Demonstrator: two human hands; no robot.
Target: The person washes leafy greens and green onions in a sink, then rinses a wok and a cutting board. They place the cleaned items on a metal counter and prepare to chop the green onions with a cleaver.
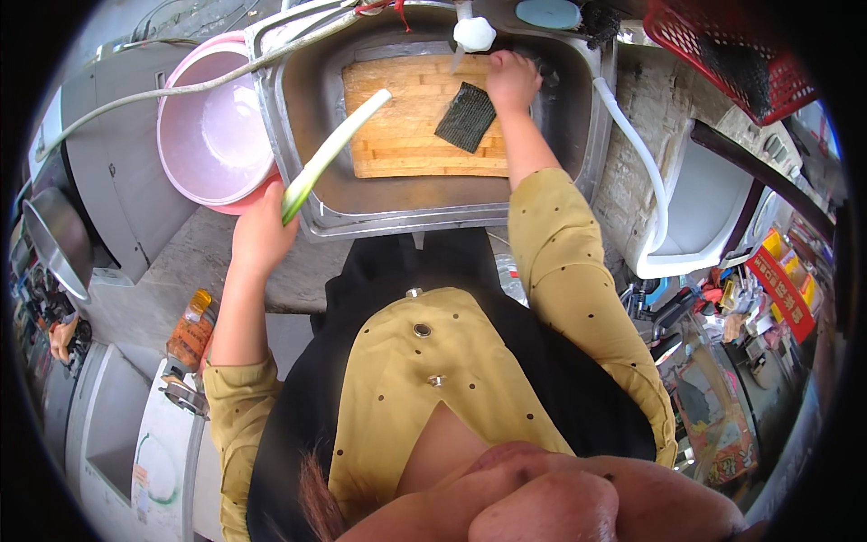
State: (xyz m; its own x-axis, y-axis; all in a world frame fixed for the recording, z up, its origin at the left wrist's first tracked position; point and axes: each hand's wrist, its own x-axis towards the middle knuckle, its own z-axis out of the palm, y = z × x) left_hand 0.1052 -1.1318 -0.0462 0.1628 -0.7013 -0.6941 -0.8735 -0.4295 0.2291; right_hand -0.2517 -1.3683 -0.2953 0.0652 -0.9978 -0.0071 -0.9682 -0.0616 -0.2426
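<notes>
My left hand (263, 227) is closed around the green end of a scallion stalk (336, 150), outside the sink's front left corner. The stalk's white end points up and to the right, over a wooden cutting board (393, 135) in the stainless steel sink (420, 196). On the board's right part lies a dark green scouring pad (466, 117). My right hand (513, 81) is at the board's upper right edge, just beyond the pad, with its fingers bent. Whether those fingers grip the board or something under them is hidden.
A faucet with a white knob (474, 34) hangs over the sink's far side. Left of the sink stands a pink basin (220, 129), crossed by a pale hose (203, 87). To the right are a white drain hose (633, 139), a white tub (711, 196) and a red plastic basket (718, 54).
</notes>
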